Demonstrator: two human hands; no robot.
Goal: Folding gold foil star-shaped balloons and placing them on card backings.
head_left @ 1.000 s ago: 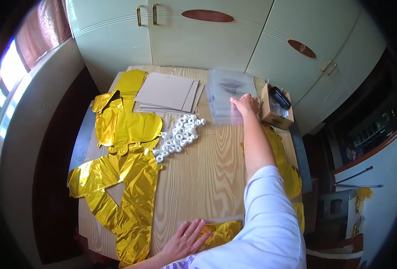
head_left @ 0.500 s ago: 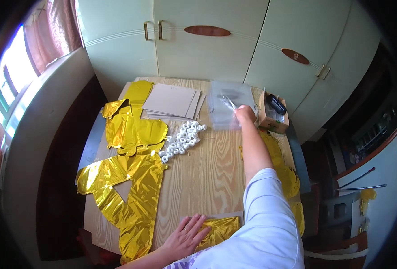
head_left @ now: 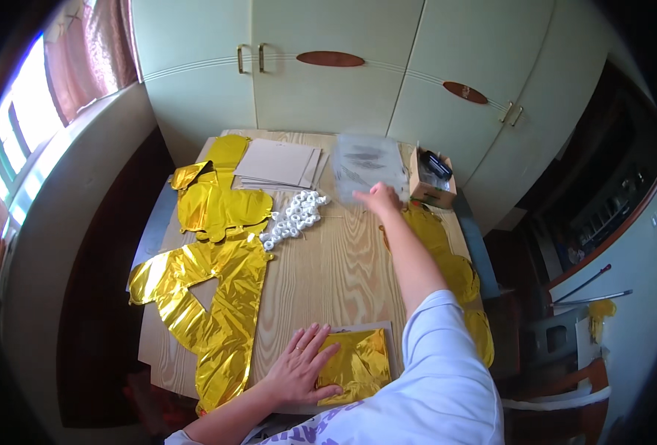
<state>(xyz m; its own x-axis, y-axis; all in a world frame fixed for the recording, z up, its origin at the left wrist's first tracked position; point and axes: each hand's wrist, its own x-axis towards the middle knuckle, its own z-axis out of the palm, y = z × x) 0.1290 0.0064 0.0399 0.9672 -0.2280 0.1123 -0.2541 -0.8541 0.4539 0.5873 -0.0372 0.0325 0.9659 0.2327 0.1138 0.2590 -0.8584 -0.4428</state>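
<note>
My left hand (head_left: 299, 368) lies with its fingers spread on a folded gold foil balloon (head_left: 362, 363) at the near edge of the table. Beneath that balloon is a grey card (head_left: 386, 334), whose edge shows along the top and right. My right arm stretches to the far right of the table. There my right hand (head_left: 380, 199) is closed at the near edge of a clear plastic bag (head_left: 358, 159), on what looks like a stack of them; the bag looks blurred. My fingertips are partly hidden.
Flat gold foil balloons (head_left: 228, 319) cover the left side, and more gold foil (head_left: 454, 271) lies under my right arm. White ribbon rolls (head_left: 295, 219) sit mid-table near stacked grey cards (head_left: 276, 163). A small cardboard box (head_left: 432, 194) holds a black object. Cabinets (head_left: 328, 96) stand behind.
My right hand has shifted slightly toward me, and the lifted, crinkled bag corner no longer shows. My left hand has slid up over the foil balloon, more of which is now visible.
</note>
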